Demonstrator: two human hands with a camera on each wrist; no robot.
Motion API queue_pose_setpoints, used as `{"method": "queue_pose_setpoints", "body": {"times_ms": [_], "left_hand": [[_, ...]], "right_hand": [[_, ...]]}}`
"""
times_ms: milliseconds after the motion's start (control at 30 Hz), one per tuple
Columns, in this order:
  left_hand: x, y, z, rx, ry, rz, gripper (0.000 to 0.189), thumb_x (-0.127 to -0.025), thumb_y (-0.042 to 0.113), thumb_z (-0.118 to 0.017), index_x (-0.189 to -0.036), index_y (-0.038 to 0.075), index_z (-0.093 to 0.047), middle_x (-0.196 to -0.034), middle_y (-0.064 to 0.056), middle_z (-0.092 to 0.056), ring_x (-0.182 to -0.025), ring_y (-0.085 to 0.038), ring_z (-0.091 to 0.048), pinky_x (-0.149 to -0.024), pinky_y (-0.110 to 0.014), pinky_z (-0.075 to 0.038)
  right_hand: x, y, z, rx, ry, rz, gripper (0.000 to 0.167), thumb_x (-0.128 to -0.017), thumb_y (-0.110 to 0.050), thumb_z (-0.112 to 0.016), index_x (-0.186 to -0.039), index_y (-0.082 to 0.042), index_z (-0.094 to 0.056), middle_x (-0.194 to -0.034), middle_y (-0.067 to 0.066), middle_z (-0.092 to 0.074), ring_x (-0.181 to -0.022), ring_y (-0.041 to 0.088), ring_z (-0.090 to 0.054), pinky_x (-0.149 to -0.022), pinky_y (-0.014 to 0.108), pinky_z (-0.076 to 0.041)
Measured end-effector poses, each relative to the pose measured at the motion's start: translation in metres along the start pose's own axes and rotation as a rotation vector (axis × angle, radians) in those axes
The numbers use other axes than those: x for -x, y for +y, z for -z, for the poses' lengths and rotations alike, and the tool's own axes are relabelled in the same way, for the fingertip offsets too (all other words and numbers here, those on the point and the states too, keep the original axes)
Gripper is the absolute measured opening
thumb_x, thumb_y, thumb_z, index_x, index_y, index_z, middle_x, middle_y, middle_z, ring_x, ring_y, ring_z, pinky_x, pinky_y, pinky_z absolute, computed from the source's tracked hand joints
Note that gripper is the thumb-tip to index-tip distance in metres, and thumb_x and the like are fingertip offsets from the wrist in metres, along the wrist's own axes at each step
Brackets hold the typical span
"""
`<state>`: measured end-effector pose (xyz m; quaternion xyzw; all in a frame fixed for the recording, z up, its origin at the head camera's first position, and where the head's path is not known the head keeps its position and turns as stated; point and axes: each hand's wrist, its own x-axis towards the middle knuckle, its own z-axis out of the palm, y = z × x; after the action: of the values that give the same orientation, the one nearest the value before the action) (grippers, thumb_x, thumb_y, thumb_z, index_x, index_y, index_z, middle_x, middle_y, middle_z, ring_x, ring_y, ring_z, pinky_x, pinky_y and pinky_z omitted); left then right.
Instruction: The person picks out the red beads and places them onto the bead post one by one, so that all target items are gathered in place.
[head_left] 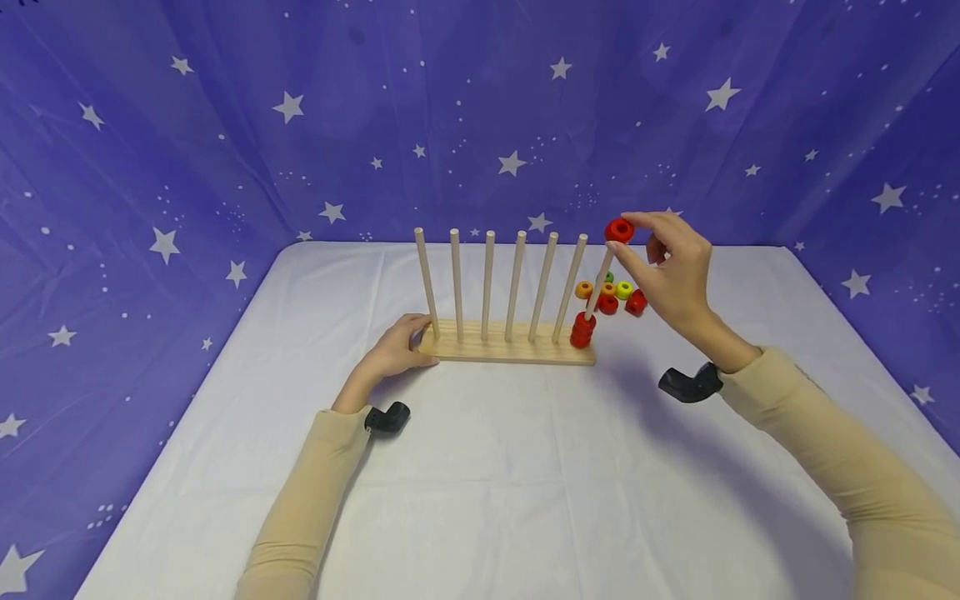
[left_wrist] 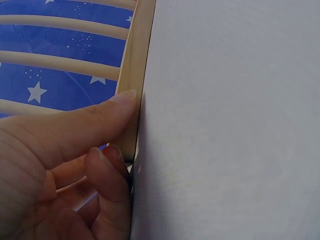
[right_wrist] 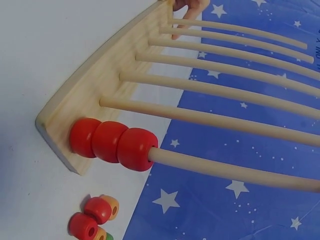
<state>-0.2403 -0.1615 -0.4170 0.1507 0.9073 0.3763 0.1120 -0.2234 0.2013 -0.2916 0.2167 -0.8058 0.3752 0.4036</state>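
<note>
A wooden peg stand (head_left: 510,352) with a row of upright pegs stands on the table. Three red beads (right_wrist: 109,141) are stacked at the bottom of its rightmost peg. At that peg's top my right hand (head_left: 678,271) pinches another red bead (head_left: 619,231) between thumb and forefinger. Whether the peg's tip is inside the hole, I cannot tell. My left hand (head_left: 393,346) grips the left end of the base, its thumb (left_wrist: 107,117) along the front edge in the left wrist view. The right hand does not show in the right wrist view.
Loose beads in red, orange, yellow (head_left: 624,290) and green lie on the table behind the stand's right end. White cloth (head_left: 480,467) covers the table. A purple star-patterned curtain (head_left: 420,100) hangs behind and at both sides.
</note>
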Motion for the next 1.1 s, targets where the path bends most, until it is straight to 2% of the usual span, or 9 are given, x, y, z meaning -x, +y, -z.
{"method": "queue_pose_setpoints", "body": {"times_ms": [67,200,433,700,1100], "left_hand": [[0.0,0.0,0.0,-0.001,0.0,-0.002,0.077,-0.077,0.012,-0.074,-0.141,-0.005,-0.035,-0.143,-0.023,-0.037,-0.073,-0.014,-0.047,-0.066,-0.023,-0.041],[-0.001,0.0,0.0,0.008,0.002,0.001,0.077,-0.076,0.011,-0.074,-0.141,-0.005,-0.035,-0.144,-0.023,-0.036,-0.073,-0.014,-0.048,-0.067,-0.023,-0.042],[0.0,0.001,0.0,0.006,-0.002,0.006,0.078,-0.076,0.011,-0.074,-0.142,-0.005,-0.034,-0.144,-0.023,-0.035,-0.074,-0.014,-0.048,-0.067,-0.023,-0.042],[0.0,0.001,0.0,-0.001,-0.001,0.009,0.078,-0.076,0.011,-0.074,-0.141,-0.005,-0.034,-0.144,-0.023,-0.036,-0.074,-0.015,-0.047,-0.067,-0.023,-0.041],[0.0,0.0,-0.002,-0.003,0.007,-0.007,0.077,-0.077,0.011,-0.074,-0.14,-0.007,-0.034,-0.142,-0.024,-0.037,-0.072,-0.014,-0.047,-0.065,-0.022,-0.041]], "right_hand": [[-0.001,0.001,0.0,0.001,-0.008,0.007,0.032,-0.078,-0.007,-0.074,-0.108,0.0,-0.068,-0.081,0.018,-0.06,-0.062,0.0,-0.033,-0.071,0.017,-0.032],[-0.001,0.002,-0.001,-0.01,-0.011,0.005,0.032,-0.078,-0.007,-0.074,-0.108,0.0,-0.068,-0.082,0.019,-0.061,-0.061,0.001,-0.033,-0.072,0.017,-0.032],[0.003,0.002,-0.003,0.003,-0.015,-0.01,0.032,-0.077,-0.006,-0.075,-0.108,-0.001,-0.069,-0.086,0.017,-0.063,-0.061,0.003,-0.034,-0.058,0.013,-0.03],[0.008,0.008,-0.005,0.025,-0.039,-0.014,0.031,-0.077,-0.007,-0.075,-0.107,0.0,-0.069,-0.08,0.017,-0.06,-0.06,0.0,-0.033,-0.057,0.013,-0.029],[0.017,0.013,-0.007,0.027,-0.053,-0.026,0.031,-0.075,-0.007,-0.076,-0.105,-0.002,-0.071,-0.078,0.015,-0.062,-0.058,0.003,-0.033,-0.056,0.011,-0.027]]}}
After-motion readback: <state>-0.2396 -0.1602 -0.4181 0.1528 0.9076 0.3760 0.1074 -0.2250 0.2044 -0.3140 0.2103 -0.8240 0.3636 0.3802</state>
